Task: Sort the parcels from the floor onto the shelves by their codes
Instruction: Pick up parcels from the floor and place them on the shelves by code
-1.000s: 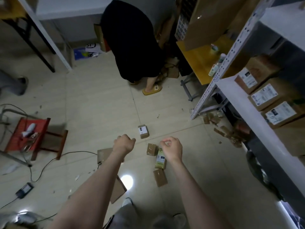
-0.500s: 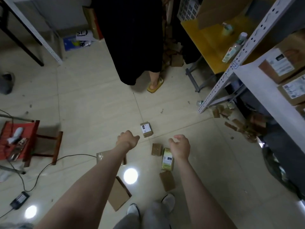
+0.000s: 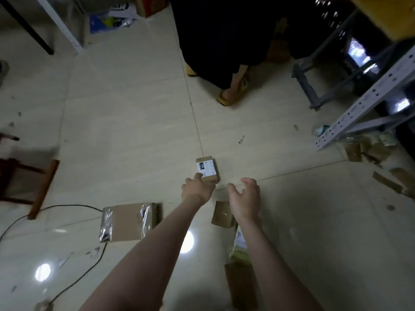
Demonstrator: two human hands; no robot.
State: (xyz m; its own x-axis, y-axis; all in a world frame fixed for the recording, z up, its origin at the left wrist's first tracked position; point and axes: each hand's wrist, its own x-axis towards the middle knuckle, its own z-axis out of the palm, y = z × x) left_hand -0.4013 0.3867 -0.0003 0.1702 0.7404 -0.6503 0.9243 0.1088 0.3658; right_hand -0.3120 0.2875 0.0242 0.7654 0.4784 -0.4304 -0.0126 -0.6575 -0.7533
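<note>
**Left hand [image 3: 197, 189] closed on labelled parcel [image 3: 207, 168]**

A fist held short of the parcel half a second ago, the left hand is now curled round its near end. The right hand [image 3: 244, 198] is held open and empty. Small brown cardboard with a white label, the parcel lies flat on the floor [image 3: 134, 131].

I can read only one number: "150", pale on a dark patch of the white label [image 3: 208, 168] on the small parcel [image 3: 204, 159] at 12 o'clock from the left hand [image 3: 197, 190]; its finer print is too small; the green packet [image 3: 239, 250], at 5 o'clock, carries a blurred label.
</note>
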